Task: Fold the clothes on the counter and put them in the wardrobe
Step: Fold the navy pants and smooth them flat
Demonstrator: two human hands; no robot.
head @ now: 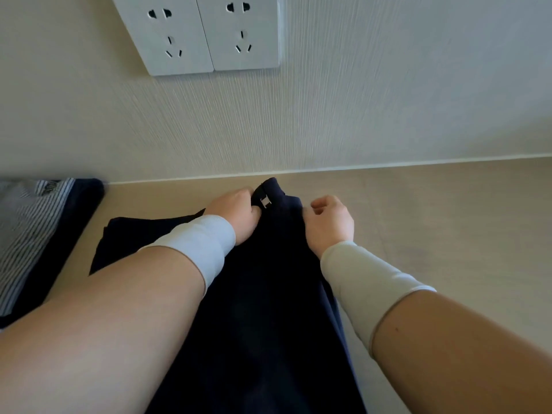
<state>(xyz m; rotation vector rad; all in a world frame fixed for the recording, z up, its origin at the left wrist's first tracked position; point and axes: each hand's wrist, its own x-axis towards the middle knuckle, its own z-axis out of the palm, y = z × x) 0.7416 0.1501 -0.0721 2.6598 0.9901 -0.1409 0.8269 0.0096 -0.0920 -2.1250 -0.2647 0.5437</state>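
Both hands grip the far end of the dark navy garment (263,294) on the counter (448,210); left hand (237,215) curls beside a small metal clasp (265,201); right hand (328,222) seemingly pinches the edge opposite; fabric trails back between the forearms.

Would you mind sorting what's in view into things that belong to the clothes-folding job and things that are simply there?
Belongs to the job:
- dark navy garment, gripped near its far end by the left hand and right hand
- striped garment at the left, lying on another dark piece
- counter

Simply there:
- two wall sockets
- wall
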